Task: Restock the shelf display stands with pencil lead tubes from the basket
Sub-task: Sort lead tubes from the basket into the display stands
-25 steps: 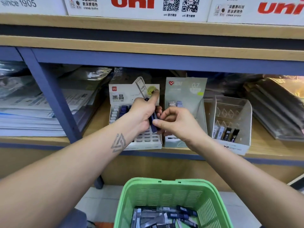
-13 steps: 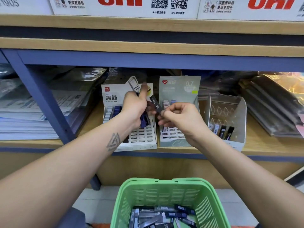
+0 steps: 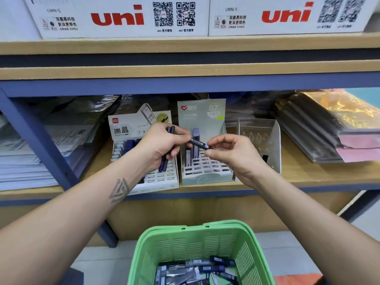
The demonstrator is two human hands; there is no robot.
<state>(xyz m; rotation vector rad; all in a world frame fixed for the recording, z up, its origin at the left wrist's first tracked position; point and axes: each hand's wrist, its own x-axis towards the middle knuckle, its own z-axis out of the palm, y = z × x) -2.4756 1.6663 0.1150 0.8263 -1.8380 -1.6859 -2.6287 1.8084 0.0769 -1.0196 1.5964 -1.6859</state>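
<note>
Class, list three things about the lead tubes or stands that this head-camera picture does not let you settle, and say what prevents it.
1. Tube count in the left hand: the fingers cover most of the bundle.
2. Print on the single tube pinched by the right hand: too small.
3. Basket contents: cut off by the bottom edge.
4. Clear stand stock: the right hand hides it.

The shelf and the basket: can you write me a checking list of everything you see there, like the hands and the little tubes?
Surface: wooden shelf with blue frame.
Job's things: white stand and grey-green stand, both part filled; single tube; green basket holding more tubes.
Clutter: clear plastic holder; stacked paper packs; wrapped folders.
Grippers: left hand grips a bundle of tubes and touches the single tube; right hand pinches it.
Cables: nothing seen.
Surroundings: uni boxes on the shelf above.
</note>
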